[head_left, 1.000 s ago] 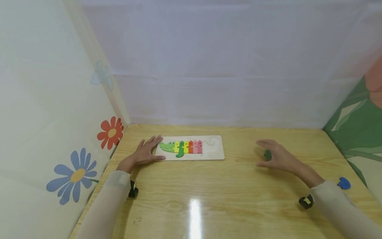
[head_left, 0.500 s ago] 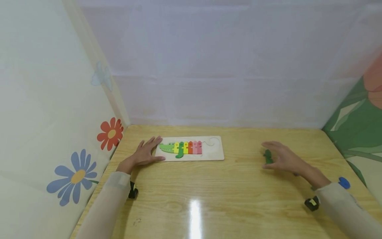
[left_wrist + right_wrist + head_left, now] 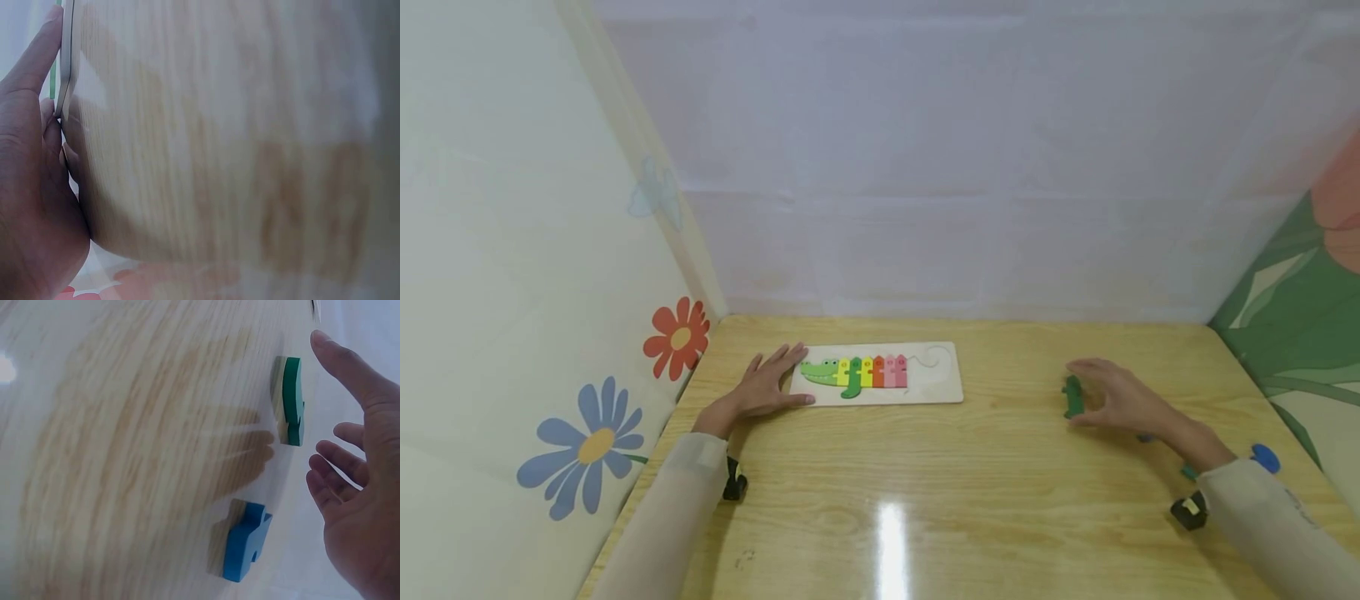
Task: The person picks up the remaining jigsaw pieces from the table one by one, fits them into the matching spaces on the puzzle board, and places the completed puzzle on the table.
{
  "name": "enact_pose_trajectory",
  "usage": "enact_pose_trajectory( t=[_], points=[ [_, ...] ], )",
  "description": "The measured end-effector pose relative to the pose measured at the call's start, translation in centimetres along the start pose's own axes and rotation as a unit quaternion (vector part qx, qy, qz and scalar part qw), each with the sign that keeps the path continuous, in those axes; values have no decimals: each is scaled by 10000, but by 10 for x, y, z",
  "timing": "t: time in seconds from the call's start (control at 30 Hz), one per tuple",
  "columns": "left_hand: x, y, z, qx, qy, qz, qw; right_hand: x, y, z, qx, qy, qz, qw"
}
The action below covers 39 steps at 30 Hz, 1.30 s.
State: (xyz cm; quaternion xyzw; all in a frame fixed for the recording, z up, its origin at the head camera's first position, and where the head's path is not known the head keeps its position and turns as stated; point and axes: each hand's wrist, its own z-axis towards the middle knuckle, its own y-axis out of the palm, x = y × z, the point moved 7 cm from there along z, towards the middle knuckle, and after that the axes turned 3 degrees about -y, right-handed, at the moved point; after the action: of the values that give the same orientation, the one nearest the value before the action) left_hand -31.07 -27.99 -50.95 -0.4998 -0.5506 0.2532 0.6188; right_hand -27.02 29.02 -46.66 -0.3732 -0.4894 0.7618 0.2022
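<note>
A pale wooden puzzle board (image 3: 936,383) lies at the back of the table. On its left part is a crocodile figure (image 3: 820,372) of coloured pieces, and a tail outline shows at its right end. My left hand (image 3: 763,387) rests at the board's left end, thumb and fingers spread over its corners. A dark green puzzle piece (image 3: 1073,398) lies on the table at right, with a notch visible on it in the right wrist view. Beside that piece hovers my right hand (image 3: 1116,398), thumb and fingers apart and holding nothing.
A blue puzzle piece (image 3: 244,545) lies nearer the right wrist, partly hidden under the arm in the head view. Farther right are a teal piece (image 3: 1189,472) and a round blue piece (image 3: 1266,458). Fabric walls border the table's left, back and right.
My right hand has shifted right and slightly nearer, uncovering more of the dark green piece and the pieces by the forearm. The left hand and board look still.
</note>
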Motion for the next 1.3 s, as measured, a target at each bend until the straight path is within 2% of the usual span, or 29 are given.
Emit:
enact_pose_trajectory(
  t=[0.2, 0.77, 1.3],
  points=[
    [0, 1, -1, 39, 36, -23, 10000, 2, 1, -2, -58, -33, -111, 9999],
    [0, 0, -1, 8, -16, -32, 10000, 12, 10, -5, -393, 419, -24, 9983],
    [1, 1, 0, 24, 61, -4, 10000, 12, 13, -5, -232, 383, -24, 9990]
  ],
)
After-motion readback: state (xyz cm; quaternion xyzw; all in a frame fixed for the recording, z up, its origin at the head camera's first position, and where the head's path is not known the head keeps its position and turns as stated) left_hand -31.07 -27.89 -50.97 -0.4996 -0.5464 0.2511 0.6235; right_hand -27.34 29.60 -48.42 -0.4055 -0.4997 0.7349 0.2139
